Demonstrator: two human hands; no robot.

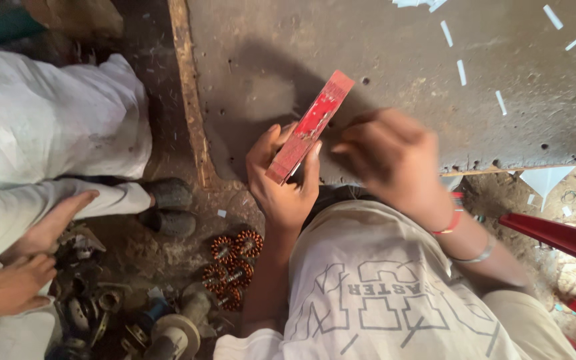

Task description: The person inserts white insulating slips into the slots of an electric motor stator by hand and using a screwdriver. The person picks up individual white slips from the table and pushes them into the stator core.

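My left hand (281,180) grips a flat red wooden block (309,127), held tilted with its upper end pointing up and to the right. My right hand (388,157) is blurred and sits just to the right of the block, fingertips near its edge; what the fingers pinch, if anything, cannot be made out. A red thread band and a metal bangle (478,255) circle my right wrist. Both hands hover at the near edge of a worn grey work surface (381,47).
White paper strips (461,72) lie scattered on the grey surface. Copper-wound coils (235,263) and metal motor parts (168,330) lie on the dirt floor at lower left. Another person in white (41,120) crouches left, hands (25,267) over parts. A red plastic chair (568,243) stands right.
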